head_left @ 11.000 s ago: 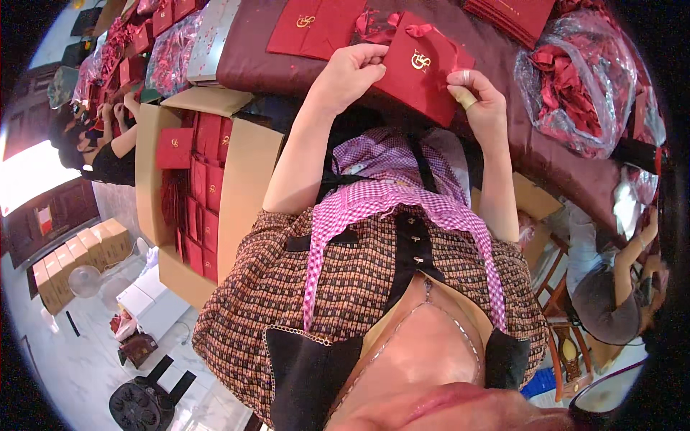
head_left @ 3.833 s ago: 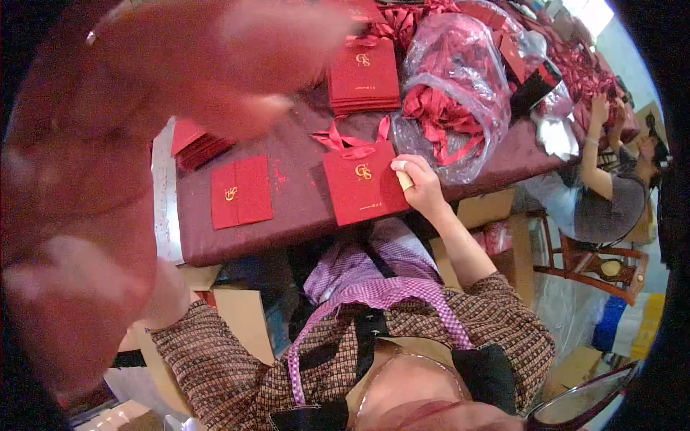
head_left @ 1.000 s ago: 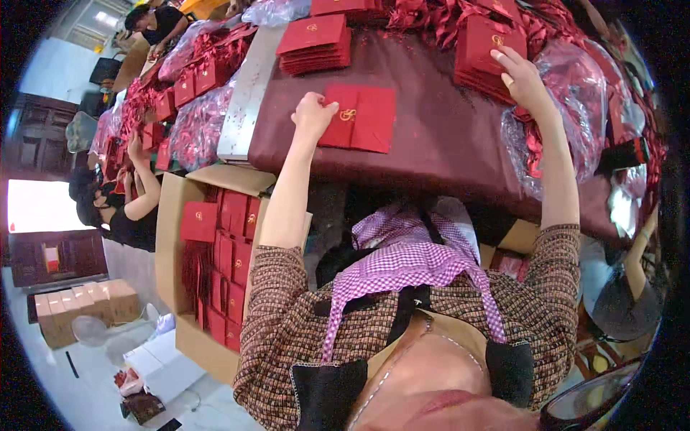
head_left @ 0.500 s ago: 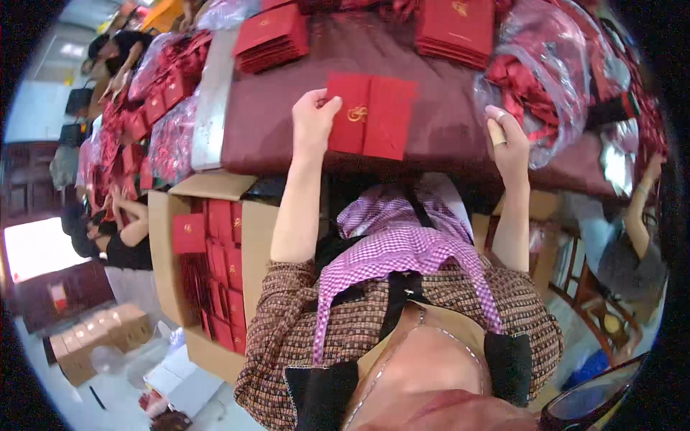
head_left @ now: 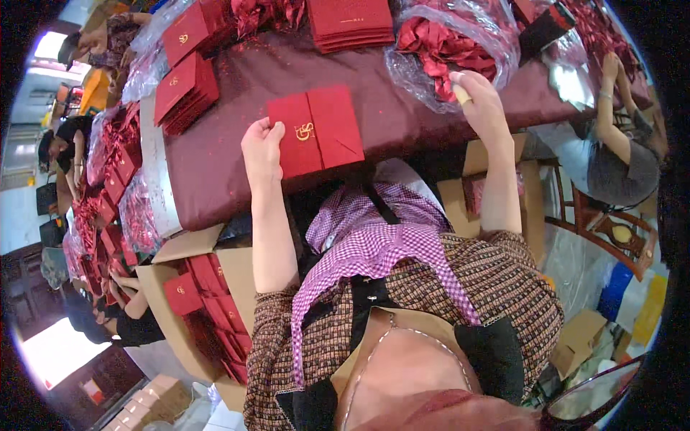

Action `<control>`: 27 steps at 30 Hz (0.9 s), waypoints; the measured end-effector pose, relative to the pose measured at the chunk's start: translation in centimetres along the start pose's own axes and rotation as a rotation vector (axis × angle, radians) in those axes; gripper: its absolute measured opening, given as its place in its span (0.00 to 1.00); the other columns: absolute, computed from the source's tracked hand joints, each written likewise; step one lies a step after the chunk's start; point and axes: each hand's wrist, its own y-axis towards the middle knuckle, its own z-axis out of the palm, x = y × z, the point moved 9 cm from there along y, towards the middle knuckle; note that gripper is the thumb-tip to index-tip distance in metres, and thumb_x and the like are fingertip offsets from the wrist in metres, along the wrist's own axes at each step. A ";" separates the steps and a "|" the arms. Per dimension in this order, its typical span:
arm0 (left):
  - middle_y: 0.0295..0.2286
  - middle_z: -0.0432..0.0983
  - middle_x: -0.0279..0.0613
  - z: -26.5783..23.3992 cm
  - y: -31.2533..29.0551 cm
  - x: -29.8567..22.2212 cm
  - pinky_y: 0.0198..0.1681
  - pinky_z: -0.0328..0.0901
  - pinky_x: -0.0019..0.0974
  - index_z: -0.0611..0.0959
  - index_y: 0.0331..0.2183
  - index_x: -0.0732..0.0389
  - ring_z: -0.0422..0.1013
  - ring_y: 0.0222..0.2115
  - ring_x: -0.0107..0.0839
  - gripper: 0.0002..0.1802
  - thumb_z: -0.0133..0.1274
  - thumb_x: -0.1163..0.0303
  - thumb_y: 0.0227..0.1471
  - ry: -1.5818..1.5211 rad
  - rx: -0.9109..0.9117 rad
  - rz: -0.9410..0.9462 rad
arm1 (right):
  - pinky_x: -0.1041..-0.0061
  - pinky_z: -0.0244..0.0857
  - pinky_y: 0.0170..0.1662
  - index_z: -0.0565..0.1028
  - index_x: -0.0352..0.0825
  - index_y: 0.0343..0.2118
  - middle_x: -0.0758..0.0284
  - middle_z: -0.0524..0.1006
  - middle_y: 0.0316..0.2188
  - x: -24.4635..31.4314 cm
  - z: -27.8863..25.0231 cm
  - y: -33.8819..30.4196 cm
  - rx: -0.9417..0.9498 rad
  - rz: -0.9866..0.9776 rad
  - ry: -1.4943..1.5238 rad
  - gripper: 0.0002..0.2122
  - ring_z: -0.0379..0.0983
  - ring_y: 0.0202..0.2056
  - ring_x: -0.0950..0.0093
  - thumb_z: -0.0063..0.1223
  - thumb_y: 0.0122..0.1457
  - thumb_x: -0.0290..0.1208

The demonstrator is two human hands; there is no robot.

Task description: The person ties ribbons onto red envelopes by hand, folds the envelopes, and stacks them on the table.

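Observation:
My left hand pinches the left edge of a flat red folded card holder with a gold emblem and a fold line down its middle, near the table's front edge. To the right, a clear plastic bag full of red ribbons lies open. My right hand, with a pale yellowish band round one finger, reaches to the bag's near side. Its fingertips are drawn together on a red ribbon end, partly hidden by the fingers.
Stacks of red card holders stand on the dark red cloth, with a second stack at left. Below the table's left end is an open carton of red pieces. Co-workers sit left and right; a wooden chair is at right.
My view has swung to the right, shifting the table leftward in the picture. My right hand has moved from beside the bag onto the ribbons. My left hand still holds the card holder.

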 end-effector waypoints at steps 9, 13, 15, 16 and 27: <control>0.32 0.76 0.43 0.3 -0.6 0.1 0.38 0.66 0.28 0.73 0.40 0.72 0.72 0.32 0.26 0.13 0.49 0.81 0.49 -0.029 0.004 -0.023 | 0.61 0.60 0.45 0.73 0.35 0.35 0.60 0.73 0.35 -1.4 3.6 -0.7 0.294 0.088 -0.294 0.09 0.68 0.41 0.60 0.54 0.50 0.31; 0.33 0.75 0.44 0.9 -1.4 -0.9 0.39 0.66 0.28 0.72 0.41 0.73 0.72 0.33 0.28 0.15 0.49 0.81 0.48 -0.044 0.003 -0.043 | 0.67 0.64 0.40 0.75 0.34 0.31 0.60 0.75 0.28 -1.0 1.5 1.1 0.022 0.042 -0.067 0.06 0.71 0.35 0.61 0.54 0.50 0.29; 0.34 0.75 0.47 0.1 -1.3 -0.6 0.41 0.66 0.31 0.71 0.43 0.75 0.72 0.35 0.31 0.19 0.51 0.81 0.46 -0.036 -0.008 -0.007 | 0.69 0.65 0.37 0.76 0.33 0.32 0.59 0.76 0.28 1.2 -0.2 2.8 -0.067 0.019 0.000 0.07 0.72 0.33 0.62 0.55 0.50 0.28; 0.35 0.75 0.47 0.1 -0.9 -0.2 0.42 0.65 0.32 0.71 0.43 0.75 0.71 0.35 0.32 0.20 0.51 0.81 0.46 -0.085 0.026 -0.025 | 0.69 0.64 0.39 0.76 0.33 0.32 0.60 0.76 0.29 2.0 -0.4 3.4 -0.136 -0.040 -0.020 0.07 0.72 0.34 0.63 0.56 0.50 0.28; 0.32 0.76 0.41 0.6 -0.9 -0.6 0.40 0.64 0.29 0.77 0.37 0.70 0.71 0.33 0.27 0.14 0.49 0.83 0.42 -0.234 0.087 -0.088 | 0.71 0.65 0.42 0.74 0.33 0.35 0.61 0.73 0.34 10.3 8.7 4.3 -0.018 -0.227 0.406 0.08 0.71 0.36 0.64 0.54 0.52 0.26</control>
